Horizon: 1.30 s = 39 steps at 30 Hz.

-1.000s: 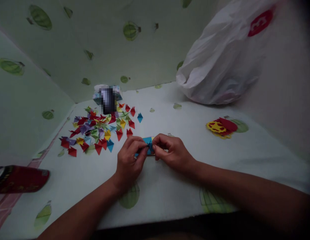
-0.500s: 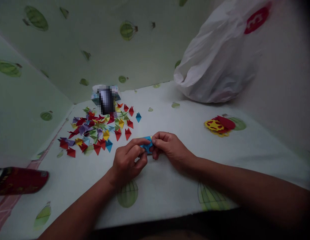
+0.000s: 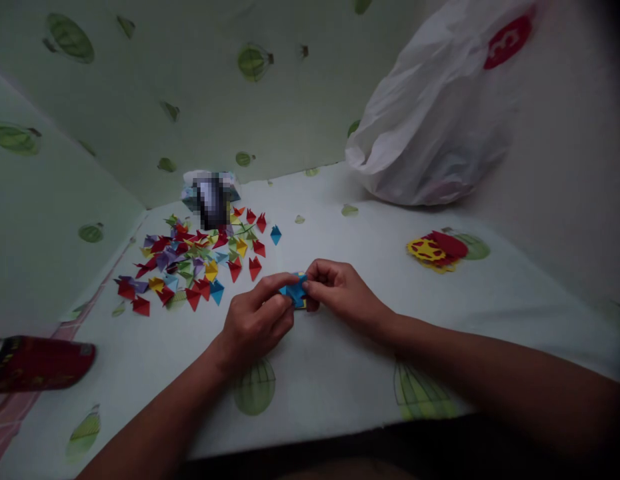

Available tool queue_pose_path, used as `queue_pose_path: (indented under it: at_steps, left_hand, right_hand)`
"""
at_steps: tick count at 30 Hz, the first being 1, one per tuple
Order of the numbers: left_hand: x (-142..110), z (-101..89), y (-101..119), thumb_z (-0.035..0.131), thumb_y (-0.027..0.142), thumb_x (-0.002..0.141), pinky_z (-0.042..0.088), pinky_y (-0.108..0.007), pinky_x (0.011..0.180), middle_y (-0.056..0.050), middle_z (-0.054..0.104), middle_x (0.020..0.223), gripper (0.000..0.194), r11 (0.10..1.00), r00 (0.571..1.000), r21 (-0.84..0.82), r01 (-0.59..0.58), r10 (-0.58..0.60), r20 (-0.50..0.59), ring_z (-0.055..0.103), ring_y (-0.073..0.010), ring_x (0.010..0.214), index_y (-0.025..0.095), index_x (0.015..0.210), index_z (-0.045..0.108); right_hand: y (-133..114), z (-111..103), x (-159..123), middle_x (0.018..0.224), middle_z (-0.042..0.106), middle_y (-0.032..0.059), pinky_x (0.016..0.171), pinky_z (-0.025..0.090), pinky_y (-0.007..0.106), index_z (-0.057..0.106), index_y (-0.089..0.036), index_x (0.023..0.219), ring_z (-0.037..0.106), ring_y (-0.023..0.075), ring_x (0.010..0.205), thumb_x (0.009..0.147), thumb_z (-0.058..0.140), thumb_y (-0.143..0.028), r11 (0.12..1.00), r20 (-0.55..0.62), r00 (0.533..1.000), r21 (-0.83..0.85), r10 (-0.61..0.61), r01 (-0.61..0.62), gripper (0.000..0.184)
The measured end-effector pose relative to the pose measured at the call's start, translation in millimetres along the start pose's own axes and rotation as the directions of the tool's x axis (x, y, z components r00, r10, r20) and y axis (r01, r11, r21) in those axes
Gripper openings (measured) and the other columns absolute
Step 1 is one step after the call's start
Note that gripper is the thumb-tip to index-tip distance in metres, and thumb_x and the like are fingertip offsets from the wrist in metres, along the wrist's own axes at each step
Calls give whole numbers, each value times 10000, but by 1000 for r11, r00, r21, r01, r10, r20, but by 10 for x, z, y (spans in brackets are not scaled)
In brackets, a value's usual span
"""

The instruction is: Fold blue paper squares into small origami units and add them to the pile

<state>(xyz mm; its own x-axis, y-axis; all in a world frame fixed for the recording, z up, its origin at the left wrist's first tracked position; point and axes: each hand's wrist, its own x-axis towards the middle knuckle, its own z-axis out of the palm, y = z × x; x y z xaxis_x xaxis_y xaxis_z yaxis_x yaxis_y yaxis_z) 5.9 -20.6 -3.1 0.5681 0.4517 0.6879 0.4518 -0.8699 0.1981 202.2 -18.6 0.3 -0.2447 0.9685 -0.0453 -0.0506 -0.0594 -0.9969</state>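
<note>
A small piece of blue origami paper (image 3: 294, 291), partly folded, is held between my hands over the middle of the table. My left hand (image 3: 257, 317) pinches it from the left, forefinger stretched along its upper edge. My right hand (image 3: 340, 290) grips its right side between thumb and curled fingers. Beneath the blue paper a yellowish edge shows, perhaps of a stack of paper squares; most of it is hidden. To the left lies a pile of small folded paper pieces (image 3: 193, 297) in red, blue, yellow, green and purple.
A dark red can (image 3: 45, 363) stands at the left edge. Behind the pile are a tissue box (image 3: 235, 187) and a pixelated dark object (image 3: 213, 203). A white plastic bag (image 3: 410, 140) rests at the back right, with red and yellow paper cutouts (image 3: 430, 251) in front of it.
My left forefinger has stretched out over the paper and the left thumb has drawn back. My right fingers have shifted slightly on the paper. The whole view has moved a little.
</note>
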Motion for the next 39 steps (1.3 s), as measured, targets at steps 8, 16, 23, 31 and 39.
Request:
queue_pose_path:
  at_steps: [8,16,23,31,39]
  left_hand:
    - [17,5,-44,627,34,899,585,-263,851,-103,679,1151,151,996,999,-82,25,-23,22,692,-170,1012,176,947,617]
    - [-8,67,-52,635,191,930,555,-210,547,-24,705,896,8,626,780,-533,568,-616,107,645,-86,586,188,934,629]
    - [46,109,-113,761,247,807,551,-219,613,30,651,731,199,163,592,-763,626,-736,328,650,-100,627,175,911,607]
    - [38,88,-118,781,330,790,536,-257,683,-11,682,823,263,82,578,-757,648,-701,418,632,-120,711,159,941,651]
    - [85,38,-61,712,284,813,498,-257,682,-2,636,774,171,174,580,-690,703,-702,414,592,-115,694,152,909,659]
  right_hand:
    - [-11,-7,12,577,573,-33,524,419,241,536,-192,679,560,112,524,771,646,-234,996,-63,998,-82,31,-36,149]
    - [-29,-4,-11,561,612,-3,484,397,230,519,-188,594,537,96,474,754,591,-195,981,45,980,0,195,-195,175]
    - [-5,25,-54,573,628,-2,507,419,233,537,-184,586,558,95,490,756,674,-330,971,187,957,38,224,-235,263]
    - [37,25,-68,593,626,3,528,422,239,595,-166,641,561,97,508,791,701,-443,968,285,930,28,231,-249,333]
    - [38,50,-87,614,614,3,570,433,251,614,-162,651,562,105,551,811,703,-424,975,332,918,-22,216,-222,320]
